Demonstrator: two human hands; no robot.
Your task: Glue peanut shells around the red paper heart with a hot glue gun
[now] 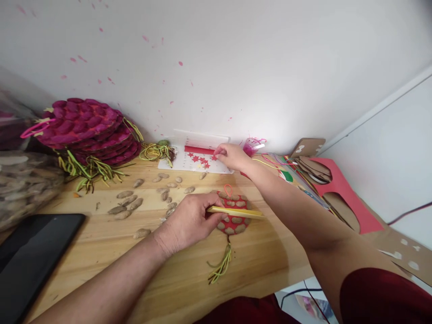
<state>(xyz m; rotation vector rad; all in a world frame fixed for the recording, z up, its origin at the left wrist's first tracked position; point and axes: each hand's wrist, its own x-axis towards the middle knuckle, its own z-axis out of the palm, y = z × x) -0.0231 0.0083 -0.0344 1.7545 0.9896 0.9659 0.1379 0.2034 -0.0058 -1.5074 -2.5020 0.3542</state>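
Observation:
My left hand [195,217] pinches a folded yellow paper strip [241,212] between thumb and fingers. The strip juts rightward above a round red ornament [236,223] covered with peanut shells, which has an orange loop on top and a green-yellow tassel [220,266] below. Farther back, my right hand [232,157] is closed, its thumb and fingertips at the right end of a red paper strip [199,150]. White paper [168,165] lies under that strip, with several small red stars [202,160] on it.
Loose peanuts [130,201] are scattered left of centre. Stacked magenta peanut-covered pieces [84,123] stand at the back left, beside a clear bag of peanuts [29,184]. A black tablet-like device [37,256] lies front left. Cut cardboard and red sheet [351,191] are at right.

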